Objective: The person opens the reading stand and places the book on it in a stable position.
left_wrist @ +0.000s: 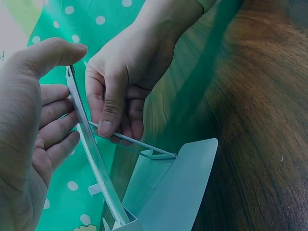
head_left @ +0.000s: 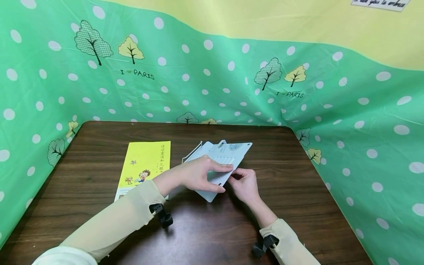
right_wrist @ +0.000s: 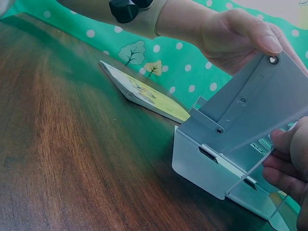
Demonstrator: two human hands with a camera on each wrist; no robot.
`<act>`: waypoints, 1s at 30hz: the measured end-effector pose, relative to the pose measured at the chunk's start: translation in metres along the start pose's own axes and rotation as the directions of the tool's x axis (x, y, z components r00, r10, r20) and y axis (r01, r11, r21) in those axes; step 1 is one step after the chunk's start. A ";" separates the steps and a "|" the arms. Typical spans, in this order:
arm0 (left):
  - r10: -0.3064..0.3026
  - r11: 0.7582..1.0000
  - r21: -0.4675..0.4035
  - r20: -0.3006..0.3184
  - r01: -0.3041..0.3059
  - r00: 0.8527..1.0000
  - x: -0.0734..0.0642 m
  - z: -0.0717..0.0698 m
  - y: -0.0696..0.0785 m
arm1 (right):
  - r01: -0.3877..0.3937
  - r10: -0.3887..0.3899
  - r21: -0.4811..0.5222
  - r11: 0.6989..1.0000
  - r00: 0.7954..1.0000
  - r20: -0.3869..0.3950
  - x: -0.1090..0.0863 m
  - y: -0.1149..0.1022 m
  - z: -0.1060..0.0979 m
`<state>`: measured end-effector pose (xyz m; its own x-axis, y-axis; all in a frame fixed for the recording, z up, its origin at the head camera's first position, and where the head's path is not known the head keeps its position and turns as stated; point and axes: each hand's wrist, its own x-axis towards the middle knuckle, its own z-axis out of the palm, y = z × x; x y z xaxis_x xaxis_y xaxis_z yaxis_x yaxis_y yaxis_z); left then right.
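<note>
A pale metal book stand (head_left: 243,149) stands on the table, its panel tilted up from a base plate (left_wrist: 190,178). My left hand (head_left: 200,173) holds the panel near one corner. In the left wrist view its fingers lie along the panel's face, while the thumb reaches over the edge. Between thumb and fingertips, my right hand (head_left: 246,186) pinches a thin wire support (left_wrist: 149,145) behind the panel. The right wrist view shows that wire running down to the base, and the panel's back (right_wrist: 260,96) with several rivets or holes.
To the left, a yellow book (head_left: 145,156) lies on the dark wooden table (head_left: 275,154), partly behind my left forearm. A second wire piece (head_left: 192,151) sticks out at the stand's left side. Green dotted cloth (head_left: 198,88) hangs around the table.
</note>
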<state>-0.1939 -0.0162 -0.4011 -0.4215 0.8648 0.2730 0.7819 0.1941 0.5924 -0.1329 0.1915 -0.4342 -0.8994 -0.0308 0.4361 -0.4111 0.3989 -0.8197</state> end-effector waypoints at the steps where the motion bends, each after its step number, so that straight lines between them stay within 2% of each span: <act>1: 0.000 1.000 0.001 -0.001 0.000 1.000 0.000 0.000 0.000 | -0.002 0.002 0.001 1.000 1.000 0.000 0.000 0.000 0.000; 9: 0.036 0.999 -0.011 -0.021 -0.037 0.999 -0.001 0.002 -0.003 | -0.015 0.015 0.001 1.000 1.000 0.002 -0.001 -0.001 0.000; 15: 0.039 0.999 -0.032 -0.012 -0.039 0.999 -0.003 0.000 -0.004 | -0.012 0.012 -0.016 1.000 1.000 0.002 -0.003 -0.001 -0.002; 18: 0.048 0.998 -0.046 -0.013 -0.049 0.999 -0.004 -0.001 -0.005 | -0.007 0.007 -0.024 1.000 1.000 -0.003 -0.005 0.011 -0.001; 23: 0.068 0.994 -0.080 -0.021 -0.070 0.997 -0.004 -0.004 -0.008 | -0.040 0.040 0.022 0.999 0.999 -0.001 -0.009 0.033 -0.001; 30: 0.038 0.992 -0.124 -0.013 -0.040 0.999 -0.003 -0.016 -0.012 | -0.086 0.085 0.124 0.989 0.996 0.013 -0.018 0.029 -0.002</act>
<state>-0.2094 -0.0289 -0.3966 -0.3973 0.8653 0.3057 0.7352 0.1007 0.6704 -0.1283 0.2056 -0.4654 -0.9331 -0.0084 0.3596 -0.3471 0.2834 -0.8940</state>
